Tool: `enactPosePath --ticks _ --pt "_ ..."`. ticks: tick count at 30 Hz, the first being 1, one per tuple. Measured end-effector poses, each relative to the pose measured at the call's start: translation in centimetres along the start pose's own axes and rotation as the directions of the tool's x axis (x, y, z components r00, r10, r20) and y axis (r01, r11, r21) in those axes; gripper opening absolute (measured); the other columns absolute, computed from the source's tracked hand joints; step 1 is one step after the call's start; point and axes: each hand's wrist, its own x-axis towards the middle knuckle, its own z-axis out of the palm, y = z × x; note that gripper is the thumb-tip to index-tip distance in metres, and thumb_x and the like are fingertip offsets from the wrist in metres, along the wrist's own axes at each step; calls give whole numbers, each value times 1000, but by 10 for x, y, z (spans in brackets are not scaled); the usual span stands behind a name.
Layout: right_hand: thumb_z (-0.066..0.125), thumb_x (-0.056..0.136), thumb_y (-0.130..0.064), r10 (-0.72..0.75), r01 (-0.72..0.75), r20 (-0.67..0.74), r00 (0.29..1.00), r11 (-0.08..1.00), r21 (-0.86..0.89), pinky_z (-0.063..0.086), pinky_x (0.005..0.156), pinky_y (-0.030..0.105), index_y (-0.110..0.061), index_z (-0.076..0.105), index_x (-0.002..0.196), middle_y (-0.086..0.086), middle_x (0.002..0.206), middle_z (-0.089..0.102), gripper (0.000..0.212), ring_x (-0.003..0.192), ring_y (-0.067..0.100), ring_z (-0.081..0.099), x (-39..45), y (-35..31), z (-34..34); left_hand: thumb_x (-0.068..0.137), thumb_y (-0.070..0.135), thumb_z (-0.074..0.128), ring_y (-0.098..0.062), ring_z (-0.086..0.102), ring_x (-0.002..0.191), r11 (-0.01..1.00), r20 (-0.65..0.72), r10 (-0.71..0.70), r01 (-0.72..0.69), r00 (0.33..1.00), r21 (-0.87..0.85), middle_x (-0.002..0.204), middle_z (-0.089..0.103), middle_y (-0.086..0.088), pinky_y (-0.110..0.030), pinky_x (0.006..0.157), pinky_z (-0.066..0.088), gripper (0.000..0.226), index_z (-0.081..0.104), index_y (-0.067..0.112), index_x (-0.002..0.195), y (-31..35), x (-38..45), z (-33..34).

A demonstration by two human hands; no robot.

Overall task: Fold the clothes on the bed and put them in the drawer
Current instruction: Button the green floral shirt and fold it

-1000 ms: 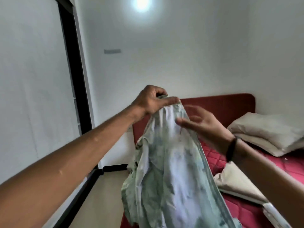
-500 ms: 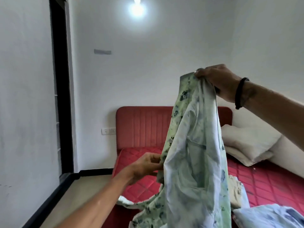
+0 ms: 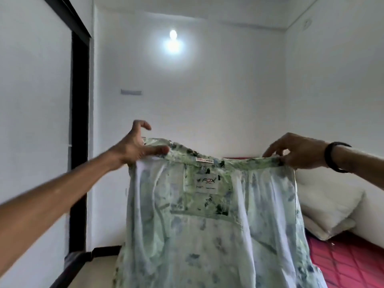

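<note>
- Left hand (image 3: pixel 137 149): thumb and fingers pinch the left end of the shirt's top edge, index finger lifted free. Risk: this thin hold could slip and let that side drop.
- Right hand (image 3: pixel 299 152): fingertips pinch the right end of the same edge.
- Shirt (image 3: pixel 207 225): 1 pale green printed garment, hanging spread between both hands above the bed (image 3: pixel 349 265), inside label facing the camera. Risk: inside-out fold; hem may drag on the mattress.
- Pillows (image 3: pixel 330 208): 2 stacked, beyond.
</note>
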Motion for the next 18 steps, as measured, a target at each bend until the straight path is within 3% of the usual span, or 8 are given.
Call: enactPosePath --ticks 3,5,8,11,14,16,18 --pt "65 79 3 61 -42 -144 988 990 134 59 84 35 -46 79 73 -13 81 76 51 89 14 71 3 6 -8 64 43 95 -20 55 121 981 244 26 -71 970 179 121 55 -12 -40 102 50 88 31 41 124 29 4 -36" --pt "71 80 1 125 -56 -206 971 949 310 62 86 39 -31 83 77 -7 81 78 34 89 17 74 -3 5 -8 73 33 90 -27 61 116 972 312 36 -105 949 209 117 60 -16 -34 95 56 80 30 37 125 33 -1 -49" --pt "84 82 -15 185 -25 -237 954 834 551 62 83 43 -15 83 80 8 82 79 1 87 28 75 -13 -4 -2 81 30 84 -23 61 108 975 272 14 -74 962 211 115 59 -16 -23 83 55 71 31 36 128 33 -15 -64" --pt "92 73 -22 102 79 -327 940 864 498 60 82 43 -17 82 77 4 77 78 12 82 29 75 -20 -18 0 83 37 82 -17 59 113 972 287 -5 -64 958 228 123 61 -9 -33 92 51 68 34 43 130 27 -24 -73" --pt "92 72 -18 5 129 -278 960 878 460 61 86 38 -21 82 90 -2 87 79 21 83 19 76 -33 -26 -13 91 38 72 -10 62 79 977 269 35 -90 963 196 83 73 -5 -32 81 46 53 37 42 130 31 -36 -83" --pt "92 72 -18 -76 158 -214 974 904 397 62 84 31 -25 82 97 -7 89 80 28 85 13 77 -44 -25 -24 93 33 69 -5 59 70 976 270 81 -131 959 174 70 67 3 -29 75 43 33 56 37 123 41 -46 -97" --pt "90 76 -23 -133 172 -182 974 959 224 61 79 25 -31 82 98 -14 86 78 25 83 6 75 -54 -21 -30 88 30 74 -6 70 84 973 274 83 -138 958 185 87 77 6 -26 83 47 17 78 26 104 53 -54 -112"
